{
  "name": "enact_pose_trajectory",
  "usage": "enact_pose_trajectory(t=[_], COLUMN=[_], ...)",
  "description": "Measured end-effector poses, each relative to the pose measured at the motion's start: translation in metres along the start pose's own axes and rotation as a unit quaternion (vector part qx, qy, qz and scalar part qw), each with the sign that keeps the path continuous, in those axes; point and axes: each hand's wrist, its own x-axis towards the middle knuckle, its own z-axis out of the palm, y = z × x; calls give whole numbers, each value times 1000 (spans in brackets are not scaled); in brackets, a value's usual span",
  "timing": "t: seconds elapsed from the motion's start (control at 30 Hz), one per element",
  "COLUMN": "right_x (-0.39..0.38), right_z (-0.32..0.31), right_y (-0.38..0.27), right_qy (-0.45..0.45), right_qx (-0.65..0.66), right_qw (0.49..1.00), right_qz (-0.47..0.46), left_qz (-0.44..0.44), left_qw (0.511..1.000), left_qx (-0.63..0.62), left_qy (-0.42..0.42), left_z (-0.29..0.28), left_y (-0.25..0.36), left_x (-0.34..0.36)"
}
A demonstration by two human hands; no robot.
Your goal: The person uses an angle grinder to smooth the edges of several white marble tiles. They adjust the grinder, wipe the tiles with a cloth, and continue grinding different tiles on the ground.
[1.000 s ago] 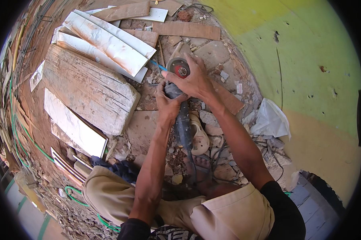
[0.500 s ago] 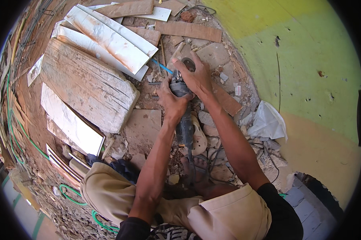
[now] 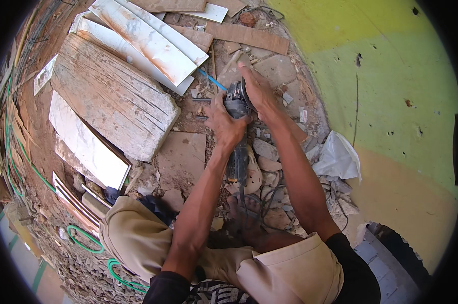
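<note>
An angle grinder (image 3: 237, 147), black and dusty, points away from me, with its body over the rubble between my arms. My left hand (image 3: 227, 124) is wrapped round its neck, just behind the gear head. At the head's right side sits a dark disc (image 3: 247, 94), seen nearly edge-on. My right hand (image 3: 262, 93) cups that disc from the right, its fingers stretched along it and the thumb hidden. A thin blue strip (image 3: 211, 79) runs from the white tiles to the grinder's head. The power cord (image 3: 245, 200) trails from the grinder's rear end.
Left lies a thick grooved slab (image 3: 112, 99) with white tile strips (image 3: 148, 43) beyond it. A sandal (image 3: 253, 169) and my bare foot (image 3: 241, 207) are under the grinder. A plastic bag (image 3: 337, 158) lies against the green-yellow wall (image 3: 396, 101). Green hose (image 3: 82, 240) curls at lower left.
My right hand has turned and moved right; its fingers, spread around the disc before, now lie along it. The disc faces more to the right. My left hand keeps its hold.
</note>
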Motion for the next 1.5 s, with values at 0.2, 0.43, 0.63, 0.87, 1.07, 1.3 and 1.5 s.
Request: enact_pose_trajectory(t=[0.2,0.43,0.63,0.87,1.07,1.3,1.5], right_x=[-10,-1,-2,8,-5,-10,-20], right_z=[-10,-8,-4,22,29,29,33], right_y=[-5,-4,-4,5,1,1,-11], right_qy=[-83,1,-59,105,136,144,134], right_qx=[-40,-18,22,7,66,-12,-47], right_qw=[989,1000,998,994,982,981,979], right_qz=[-116,13,-18,-21,-110,-133,-146], left_qz=[-16,26,57,63,85,92,80], left_qw=[1000,996,997,995,994,991,992], left_qx=[7,-84,-25,23,-30,-83,-82], left_qy=[2,-1,40,68,64,40,46], left_z=[-3,12,15,19,20,17,12], left_y=[2,-13,-21,-3,-18,-26,-31], left_x=[0,6,7,1,6,7,8])
